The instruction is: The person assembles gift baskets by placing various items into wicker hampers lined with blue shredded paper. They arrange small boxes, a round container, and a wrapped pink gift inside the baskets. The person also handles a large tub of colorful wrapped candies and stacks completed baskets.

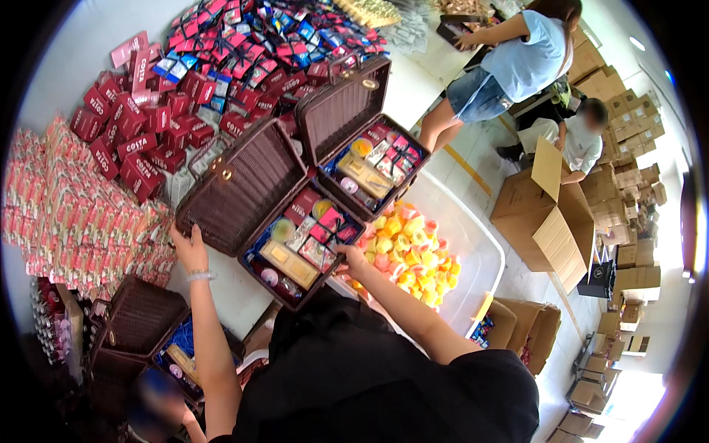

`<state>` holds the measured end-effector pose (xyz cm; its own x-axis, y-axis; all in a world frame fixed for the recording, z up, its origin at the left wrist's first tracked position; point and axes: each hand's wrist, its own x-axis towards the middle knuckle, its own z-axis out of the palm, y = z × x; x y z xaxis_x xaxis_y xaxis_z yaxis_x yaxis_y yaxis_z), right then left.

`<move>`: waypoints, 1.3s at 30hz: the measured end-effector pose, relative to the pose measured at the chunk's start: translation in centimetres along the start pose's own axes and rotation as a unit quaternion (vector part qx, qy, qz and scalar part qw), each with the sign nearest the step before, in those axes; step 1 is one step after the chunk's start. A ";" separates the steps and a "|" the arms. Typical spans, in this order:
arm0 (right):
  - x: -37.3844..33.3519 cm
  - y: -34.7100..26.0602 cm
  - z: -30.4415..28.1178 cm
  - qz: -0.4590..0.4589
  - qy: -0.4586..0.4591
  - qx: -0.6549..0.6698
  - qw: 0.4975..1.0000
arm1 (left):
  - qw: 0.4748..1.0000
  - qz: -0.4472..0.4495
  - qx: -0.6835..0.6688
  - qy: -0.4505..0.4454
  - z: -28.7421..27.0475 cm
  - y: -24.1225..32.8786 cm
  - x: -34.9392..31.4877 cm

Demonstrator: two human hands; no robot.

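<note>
A brown wicker gift case (pixel 244 184) lies open in front of me with its lid tilted back. My left hand (pixel 190 249) grips the outer corner of that lid. At the opposite side, my right hand (pixel 353 261) has its fingers bent over the edge of the base. Inside are a gold box (pixel 289 264), a dark red box (pixel 303 204), a round clear-lidded tub (pixel 282 229), pink packets with dark ribbon and a small pink round item. Touching it on the far side is a second open wicker case (pixel 343 111), similarly filled.
Dark red boxes (pixel 140 144), pink-and-blue packets (pixel 244 44) and stacked pink packs (pixel 96 214) crowd the table. A clear bin (pixel 484 258) of yellow-pink items stands right. Another case (pixel 136 325) and a person are lower left. Two people work beyond, one beside a carton (pixel 517 199).
</note>
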<state>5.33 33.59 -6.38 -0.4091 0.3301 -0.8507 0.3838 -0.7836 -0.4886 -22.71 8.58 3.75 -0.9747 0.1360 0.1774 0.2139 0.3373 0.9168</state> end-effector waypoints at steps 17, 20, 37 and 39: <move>-0.7 -5.1 -0.9 -0.097 0.057 0.093 0.989 | 1.000 0.004 -0.009 0.017 -0.1 -1.2 0.5; 0.6 -6.8 -1.8 -0.109 0.082 0.131 0.982 | 0.999 0.018 0.033 0.023 -0.2 -1.8 0.7; 4.9 -9.3 -6.4 -0.162 0.086 0.346 0.920 | 0.999 -0.042 -0.004 -0.012 -0.5 -0.2 0.3; 4.5 -10.5 -7.6 -0.174 0.077 0.344 0.919 | 0.999 -0.035 -0.012 -0.010 -0.6 -0.3 0.3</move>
<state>5.81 47.28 -6.56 -0.2661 0.6535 -0.7086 -0.3846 -0.7461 -0.5436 -23.15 7.96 3.80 -0.9857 0.1312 0.1054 0.1432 0.3245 0.9350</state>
